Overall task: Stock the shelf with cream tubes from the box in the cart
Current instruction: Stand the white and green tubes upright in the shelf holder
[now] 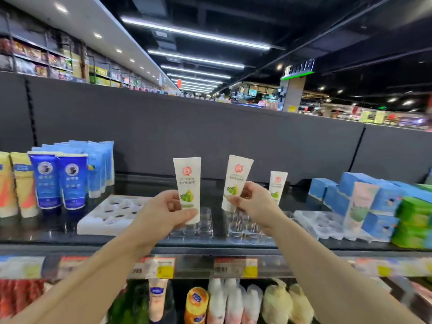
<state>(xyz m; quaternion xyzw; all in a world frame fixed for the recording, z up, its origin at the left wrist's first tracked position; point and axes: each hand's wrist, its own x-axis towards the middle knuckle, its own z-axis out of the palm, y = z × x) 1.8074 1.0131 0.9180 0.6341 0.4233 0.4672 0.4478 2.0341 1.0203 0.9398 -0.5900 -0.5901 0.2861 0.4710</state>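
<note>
Left hand fingers curl round a white cream tube, upright over clear slotted tray at shelf front edge. Right hand pinches second tube, tilted, above neighbouring tray. Third tube stands behind, mid-shelf.

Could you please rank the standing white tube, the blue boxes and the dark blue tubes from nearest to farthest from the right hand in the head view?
From the right hand:
1. Standing white tube, just behind it to the right, on the shelf.
2. Blue boxes, farther right.
3. Dark blue tubes, far left, beyond the left hand.
</note>
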